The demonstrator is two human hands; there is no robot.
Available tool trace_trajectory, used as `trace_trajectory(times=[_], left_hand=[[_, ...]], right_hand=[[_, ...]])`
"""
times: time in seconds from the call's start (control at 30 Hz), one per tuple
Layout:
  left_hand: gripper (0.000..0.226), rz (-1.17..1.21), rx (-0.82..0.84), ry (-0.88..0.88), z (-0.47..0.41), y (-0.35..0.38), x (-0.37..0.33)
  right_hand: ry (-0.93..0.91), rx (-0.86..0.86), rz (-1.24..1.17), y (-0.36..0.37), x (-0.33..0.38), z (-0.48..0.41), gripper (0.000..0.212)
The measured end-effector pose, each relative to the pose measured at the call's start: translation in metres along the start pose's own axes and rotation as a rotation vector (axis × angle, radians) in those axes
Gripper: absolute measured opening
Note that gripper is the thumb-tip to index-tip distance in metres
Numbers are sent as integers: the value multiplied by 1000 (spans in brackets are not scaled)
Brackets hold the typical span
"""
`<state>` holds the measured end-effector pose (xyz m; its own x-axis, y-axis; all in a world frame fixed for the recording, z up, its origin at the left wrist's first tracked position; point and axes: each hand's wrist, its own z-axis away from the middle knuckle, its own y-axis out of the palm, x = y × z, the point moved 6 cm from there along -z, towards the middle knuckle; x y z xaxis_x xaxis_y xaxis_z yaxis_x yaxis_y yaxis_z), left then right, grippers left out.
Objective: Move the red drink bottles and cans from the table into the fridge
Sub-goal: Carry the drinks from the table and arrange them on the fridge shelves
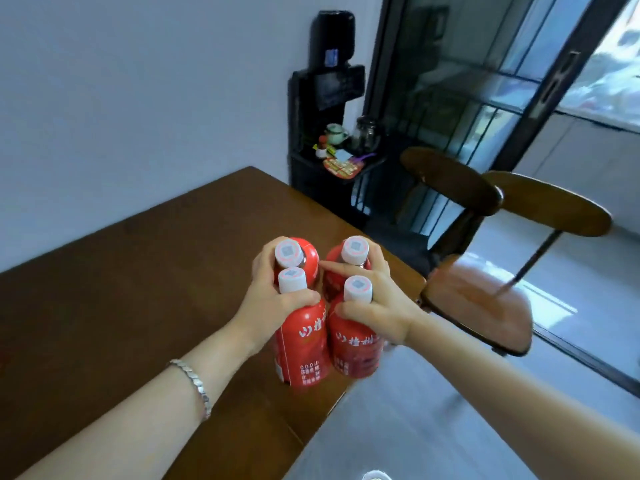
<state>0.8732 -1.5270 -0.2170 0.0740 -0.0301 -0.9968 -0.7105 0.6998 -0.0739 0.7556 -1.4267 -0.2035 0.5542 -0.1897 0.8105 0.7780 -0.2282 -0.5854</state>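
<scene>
Four red drink bottles with white caps stand bunched two by two near the right edge of the brown wooden table [138,289], close to its front corner. The left hand [273,296] is clenched round the necks of the two on the left. Its thumb is pressed under the cap of the near-left bottle [304,344], and its fingers wrap the neck of the far-left bottle [309,258] behind it. A silver bracelet [194,382] sits on that wrist above the table.

The right hand [377,303] grasps the other two in the same way. Its thumb curls below the cap of the near-right bottle [353,348]. Its index finger lies across the neck of the far-right bottle [330,284], pointing toward the left pair. The near bottles touch side by side, and the base of the near-right one sits right at the table's edge. Whether the bottles rest on the table or are lifted just clear of it cannot be told.

Off the table's right edge stands a wooden chair [478,299] with a rounded back. Beyond the table's far corner, against the wall, is a black stand [304,109] with a small teapot and jar on its shelf.
</scene>
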Motion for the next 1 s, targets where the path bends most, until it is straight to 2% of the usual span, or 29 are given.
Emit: trace_trajectory(times=[0.13, 0.3, 0.37, 0.47, 0.6, 0.77, 1.0], left_hand=[[74, -25, 158, 62, -20, 94, -34], [71, -9, 438, 132, -43, 253, -78], [75, -28, 561, 143, -49, 322, -88], [76, -5, 744, 162, -53, 427, -103], [88, 13, 907, 150, -46, 553, -119], [79, 52, 1183, 146, -5, 720, -147], [76, 68, 1530, 157, 105, 906, -159]], right_hand=[[67, -128, 1, -83, -27, 42, 56], [175, -378, 41, -203, -85, 125, 54], [229, -486, 32, -247, -108, 161, 53], [325, -632, 68, -310, -143, 221, 63], [456, -790, 121, -382, -184, 299, 71], [612, -1021, 126, -463, -223, 417, 74], [791, -1301, 133, -514, -261, 588, 73]])
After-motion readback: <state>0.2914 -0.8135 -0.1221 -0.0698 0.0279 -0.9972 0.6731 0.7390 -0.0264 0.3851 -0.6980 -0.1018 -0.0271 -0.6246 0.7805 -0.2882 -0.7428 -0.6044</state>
